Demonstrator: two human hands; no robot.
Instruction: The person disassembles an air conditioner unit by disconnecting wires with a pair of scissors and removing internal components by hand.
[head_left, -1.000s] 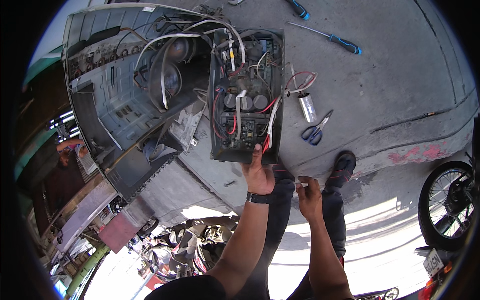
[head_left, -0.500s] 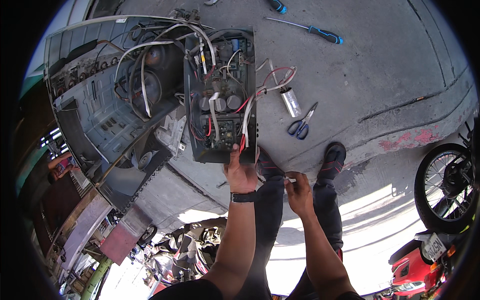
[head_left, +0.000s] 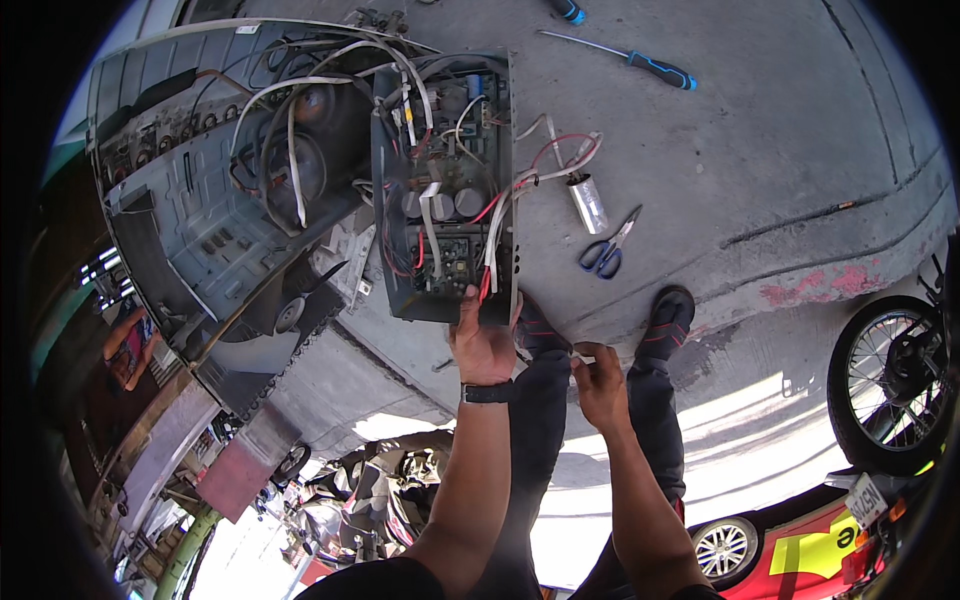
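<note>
My left hand (head_left: 482, 348), with a dark band at the wrist, grips the near edge of an open metal control box (head_left: 450, 306). Its thumb lies over the rim and the other fingers are hidden below. Inside the box sits a dusty circuit board (head_left: 445, 262) with round capacitors and many wires. My right hand (head_left: 602, 388) is held over the gap between my legs, fingers pinched together; whatever is in them is too small to make out. Wires run from the box to a silver cylindrical capacitor (head_left: 588, 205) on the concrete. Blue-handled scissors (head_left: 608, 252) lie beside it.
Left of the box lies a large opened metal unit casing (head_left: 215, 240) with a dark compressor (head_left: 300, 170). Blue-and-black screwdrivers (head_left: 660, 70) rest on the floor at the top. A motorcycle wheel (head_left: 890, 370) and a red car (head_left: 770, 550) are at right. Another person (head_left: 130, 345) is far left.
The view has shifted slightly, and a red and yellow car has come into sight at the lower right. Both hands keep nearly the same pose.
</note>
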